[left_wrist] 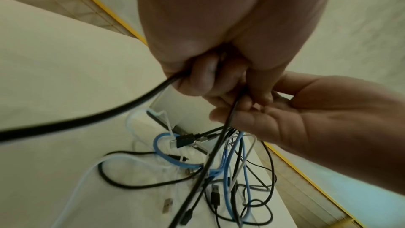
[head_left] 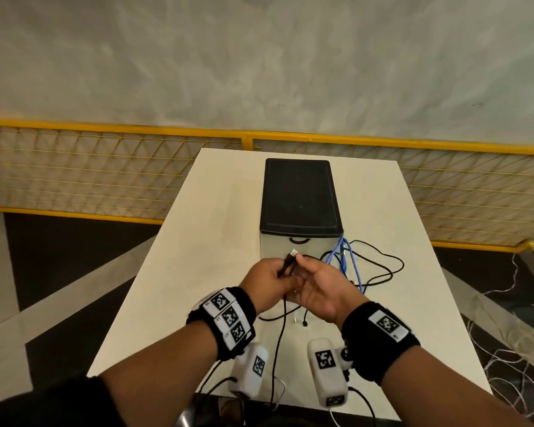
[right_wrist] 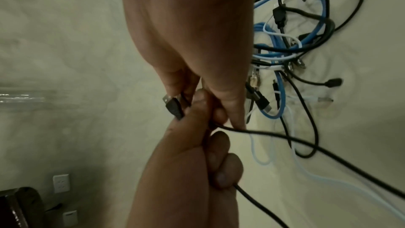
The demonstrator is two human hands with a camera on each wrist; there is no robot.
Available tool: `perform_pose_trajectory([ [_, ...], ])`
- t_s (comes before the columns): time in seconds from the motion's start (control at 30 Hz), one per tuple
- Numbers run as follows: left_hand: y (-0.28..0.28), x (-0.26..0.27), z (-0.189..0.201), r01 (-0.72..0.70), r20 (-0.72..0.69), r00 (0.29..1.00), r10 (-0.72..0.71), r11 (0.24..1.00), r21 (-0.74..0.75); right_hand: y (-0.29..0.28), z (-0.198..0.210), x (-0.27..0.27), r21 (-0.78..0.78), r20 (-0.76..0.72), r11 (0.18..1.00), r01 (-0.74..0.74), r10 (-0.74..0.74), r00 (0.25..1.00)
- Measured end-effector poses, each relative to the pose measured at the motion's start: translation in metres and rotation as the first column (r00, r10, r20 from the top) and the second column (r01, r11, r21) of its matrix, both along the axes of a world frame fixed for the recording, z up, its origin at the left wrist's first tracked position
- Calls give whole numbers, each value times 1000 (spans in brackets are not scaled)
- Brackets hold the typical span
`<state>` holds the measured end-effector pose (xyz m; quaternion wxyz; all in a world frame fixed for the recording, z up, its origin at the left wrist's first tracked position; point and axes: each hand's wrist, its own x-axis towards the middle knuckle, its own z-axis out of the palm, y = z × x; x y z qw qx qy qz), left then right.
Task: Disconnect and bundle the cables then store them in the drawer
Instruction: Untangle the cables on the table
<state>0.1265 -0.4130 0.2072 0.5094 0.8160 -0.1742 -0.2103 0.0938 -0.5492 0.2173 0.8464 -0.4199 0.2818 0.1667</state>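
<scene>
Head view: black cable (head_left: 287, 266) pinched between both hands (head_left: 293, 282), before drawer (head_left: 301, 245).

Showing as matt black plastic on the drawer unit's top (head_left: 299, 192), smooth pale finish on the table (head_left: 173, 288), rubbery sheathing on the black cable (left_wrist: 87, 120), bare metal at its plug (head_left: 294, 252).

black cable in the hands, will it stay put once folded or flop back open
The black cable likely flops: it hangs slack from the left hand over the table edge. Its loops probably spring open unless held or tied. The USB plug end looks stiff and offers a firmer grip.
</scene>
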Motion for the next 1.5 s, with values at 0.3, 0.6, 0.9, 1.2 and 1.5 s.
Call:
perform_pose_trajectory([
  [0.3,79,-33,-30,419,-294,896,-334,856,304,-43,-8,17,-13,-126,981,193,-193,973],
  [0.6,132,-46,-30,581,-353,814,-462,656,482,-38,-26,9,-72,-98,969,238,-245,965],
  [0.9,4,4,14,-25,64,998,21,997,73,-12,-11,-11,-18,-36,994,107,-108,994],
  [1.2,-15,-14,1,29,-23,999,-30,1000,-11,-9,0,-19,34,-28,999,29,-28,999],
  [1.5,60,-49,-13,499,-219,866,-449,804,323,-22,4,0,70,-48,989,134,-131,990],
])
